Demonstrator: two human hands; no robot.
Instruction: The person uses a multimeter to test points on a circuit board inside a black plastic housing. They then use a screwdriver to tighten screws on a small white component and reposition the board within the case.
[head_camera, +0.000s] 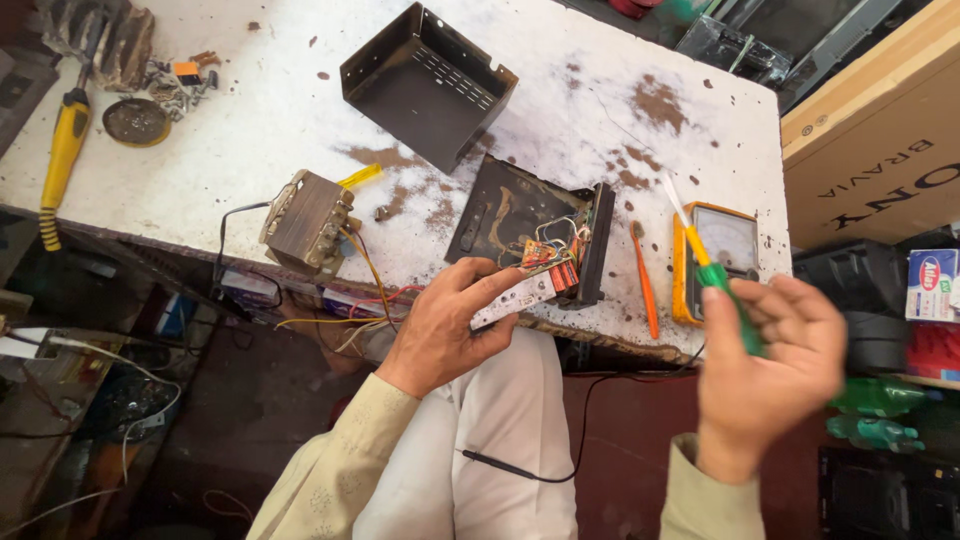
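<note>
My left hand (445, 325) grips a small circuit board (528, 290) with orange parts and coloured wires at the table's near edge. The board hangs by its wires off a dark metal chassis base (510, 215) lying flat on the white table (600, 100). My right hand (775, 365) is raised off the table and closed on a green-handled screwdriver (722, 285), its pale shaft pointing up and left. Behind the screwdriver sits a yellow analogue multimeter (725, 240).
A brown transformer (308, 220) with loose wires stands left of the chassis. A dark metal cover (430, 85) lies further back. An orange toothbrush (645, 280) lies beside the multimeter. A yellow-handled tool (62, 160) and a round tin (136, 122) are far left. A cardboard box (880, 130) stands right.
</note>
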